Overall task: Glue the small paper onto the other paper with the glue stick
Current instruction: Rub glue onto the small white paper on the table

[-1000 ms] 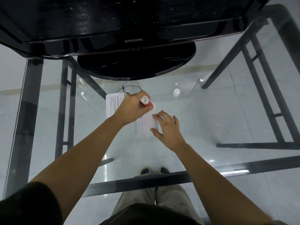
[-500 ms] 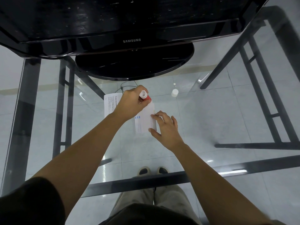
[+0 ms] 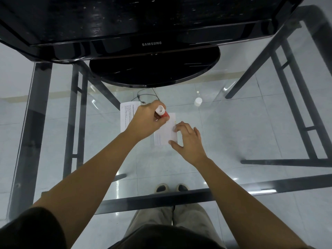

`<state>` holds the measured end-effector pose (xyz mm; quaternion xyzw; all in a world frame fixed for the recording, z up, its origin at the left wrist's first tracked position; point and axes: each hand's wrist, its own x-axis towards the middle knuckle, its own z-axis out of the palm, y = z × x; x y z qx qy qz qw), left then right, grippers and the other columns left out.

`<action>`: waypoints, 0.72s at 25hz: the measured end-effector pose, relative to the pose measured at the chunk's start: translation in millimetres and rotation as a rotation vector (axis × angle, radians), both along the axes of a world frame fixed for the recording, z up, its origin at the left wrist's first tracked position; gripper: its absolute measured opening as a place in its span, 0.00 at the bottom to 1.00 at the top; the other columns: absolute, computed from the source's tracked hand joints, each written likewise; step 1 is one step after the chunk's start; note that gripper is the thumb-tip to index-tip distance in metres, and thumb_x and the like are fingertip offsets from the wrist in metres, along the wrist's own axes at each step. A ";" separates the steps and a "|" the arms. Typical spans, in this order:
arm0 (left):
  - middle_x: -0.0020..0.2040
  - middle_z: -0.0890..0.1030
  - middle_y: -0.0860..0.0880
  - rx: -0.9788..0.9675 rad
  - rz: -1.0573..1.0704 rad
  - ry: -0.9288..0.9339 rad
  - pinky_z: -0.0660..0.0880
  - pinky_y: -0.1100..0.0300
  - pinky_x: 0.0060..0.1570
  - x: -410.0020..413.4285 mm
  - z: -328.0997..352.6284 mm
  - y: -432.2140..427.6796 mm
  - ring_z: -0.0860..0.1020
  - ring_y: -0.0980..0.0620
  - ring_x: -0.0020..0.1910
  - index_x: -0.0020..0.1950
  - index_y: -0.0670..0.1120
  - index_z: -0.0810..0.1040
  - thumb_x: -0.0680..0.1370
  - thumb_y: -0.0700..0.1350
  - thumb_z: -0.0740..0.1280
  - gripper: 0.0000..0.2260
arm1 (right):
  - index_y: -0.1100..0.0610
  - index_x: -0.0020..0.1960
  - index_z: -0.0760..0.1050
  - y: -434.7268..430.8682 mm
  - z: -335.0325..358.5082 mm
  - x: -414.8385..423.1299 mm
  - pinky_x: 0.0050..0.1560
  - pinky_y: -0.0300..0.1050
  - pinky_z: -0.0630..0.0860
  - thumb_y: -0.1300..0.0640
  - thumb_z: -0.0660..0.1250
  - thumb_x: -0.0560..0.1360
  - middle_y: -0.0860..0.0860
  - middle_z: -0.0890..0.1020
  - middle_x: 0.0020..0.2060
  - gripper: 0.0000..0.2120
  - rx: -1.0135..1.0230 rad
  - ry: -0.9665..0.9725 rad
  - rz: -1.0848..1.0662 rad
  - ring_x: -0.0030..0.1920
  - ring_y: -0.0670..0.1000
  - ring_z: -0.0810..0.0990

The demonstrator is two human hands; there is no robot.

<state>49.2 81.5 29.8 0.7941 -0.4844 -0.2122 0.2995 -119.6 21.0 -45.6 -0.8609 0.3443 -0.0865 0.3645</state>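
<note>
On the glass table lies a small white paper (image 3: pixel 165 135) with faint print. My left hand (image 3: pixel 145 121) grips a red glue stick (image 3: pixel 161 113) with a white end, tilted, its lower end at the small paper's upper left part. My right hand (image 3: pixel 186 139) rests its fingertips on the small paper's right edge, fingers spread, holding it flat. A larger white printed paper (image 3: pixel 128 113) lies to the left, partly hidden under my left hand.
A black Samsung monitor (image 3: pixel 150 29) with a round base (image 3: pixel 154 69) stands at the back of the glass table (image 3: pixel 251 123). A white glue cap (image 3: pixel 198 101) stands right of the papers. A thin black cable (image 3: pixel 145 96) loops behind them. Dark table legs show through the glass.
My left hand has slid the glue stick along the small paper, ending slightly farther up. My right hand keeps pressing the paper's right edge. The view shifted a little.
</note>
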 end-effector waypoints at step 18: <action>0.43 0.83 0.46 0.100 -0.121 0.059 0.78 0.54 0.44 -8.7 0.1 7.7 0.80 0.50 0.39 0.50 0.46 0.75 0.72 0.44 0.72 0.10 | 0.54 0.73 0.59 23.8 3.0 -48.6 0.71 0.47 0.46 0.45 0.51 0.79 0.50 0.64 0.72 0.25 -0.299 0.242 0.387 0.73 0.50 0.60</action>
